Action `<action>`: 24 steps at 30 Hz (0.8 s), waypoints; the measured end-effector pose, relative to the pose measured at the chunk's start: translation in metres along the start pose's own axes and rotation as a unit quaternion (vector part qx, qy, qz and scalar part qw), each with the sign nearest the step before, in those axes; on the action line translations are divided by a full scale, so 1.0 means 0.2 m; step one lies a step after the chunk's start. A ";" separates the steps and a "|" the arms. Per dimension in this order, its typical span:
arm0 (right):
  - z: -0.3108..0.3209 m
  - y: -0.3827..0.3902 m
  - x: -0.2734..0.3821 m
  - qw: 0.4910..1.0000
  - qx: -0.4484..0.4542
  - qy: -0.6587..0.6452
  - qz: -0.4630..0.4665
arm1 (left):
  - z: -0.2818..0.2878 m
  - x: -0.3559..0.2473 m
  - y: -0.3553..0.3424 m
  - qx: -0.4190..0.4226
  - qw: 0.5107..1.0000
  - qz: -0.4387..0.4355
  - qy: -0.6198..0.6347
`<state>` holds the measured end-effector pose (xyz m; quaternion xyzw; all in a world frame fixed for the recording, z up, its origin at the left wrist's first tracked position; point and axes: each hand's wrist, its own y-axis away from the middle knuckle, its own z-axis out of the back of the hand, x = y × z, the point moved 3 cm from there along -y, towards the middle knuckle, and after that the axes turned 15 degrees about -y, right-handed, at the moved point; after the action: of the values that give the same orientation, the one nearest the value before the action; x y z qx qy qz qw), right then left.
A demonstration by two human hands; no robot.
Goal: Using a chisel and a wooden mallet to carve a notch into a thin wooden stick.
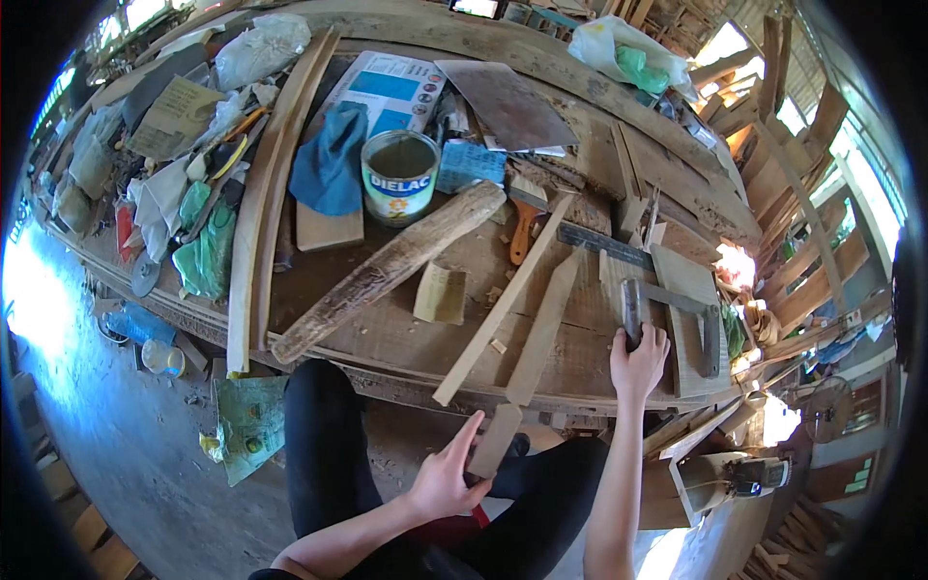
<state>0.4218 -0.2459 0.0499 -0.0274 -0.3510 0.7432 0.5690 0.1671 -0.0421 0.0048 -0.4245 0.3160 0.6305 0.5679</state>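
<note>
- A worker sits at a crowded table [570,372], knees below its near edge, each hand occupied with something different.
- The left hand [447,478], low and just short of the table's edge, has its thumb and fingers closed on a short wooden piece [497,440], which sits at that hand's right side above the lap.
- The short piece's long axis slants from lower left, by the thumb, to upper right, toward the table; its far end comes up to the near tip of a pointed wooden strip [546,333], though whether the two touch cannot be told.
- That strip runs the same slanting way, away from the person, with a longer, thinner stick [507,314] just beside it on the left.
- The right hand [640,362], farther forward and to the right, is wrapped around the near end of a grey metal tool [633,307], its handle pointing away from the person and its bent frame reaching right over a pale board [691,367].
- The left hand is the nearer one to the short piece; the tool lies ahead and to the right of that piece, well apart, with the pointed strip between.
- Beyond the strips lie a paintbrush [523,230] and a dark straightedge [609,245].
</note>
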 end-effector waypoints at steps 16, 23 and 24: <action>0.01 0.01 -0.01 0.999 -0.023 0.012 0.036 | 0.04 0.06 0.01 0.102 0.986 0.071 -0.112; 0.00 0.01 0.01 0.999 -0.015 0.014 0.027 | -0.05 0.08 0.03 0.170 0.980 0.094 0.037; 0.00 0.01 0.02 1.000 -0.017 0.014 0.021 | -0.05 0.08 0.04 0.175 0.980 0.092 0.033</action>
<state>0.4194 -0.2435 0.0506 -0.0555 -0.3550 0.7484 0.5575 0.1614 -0.0448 -0.0150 -0.3085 0.4779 0.6004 0.5621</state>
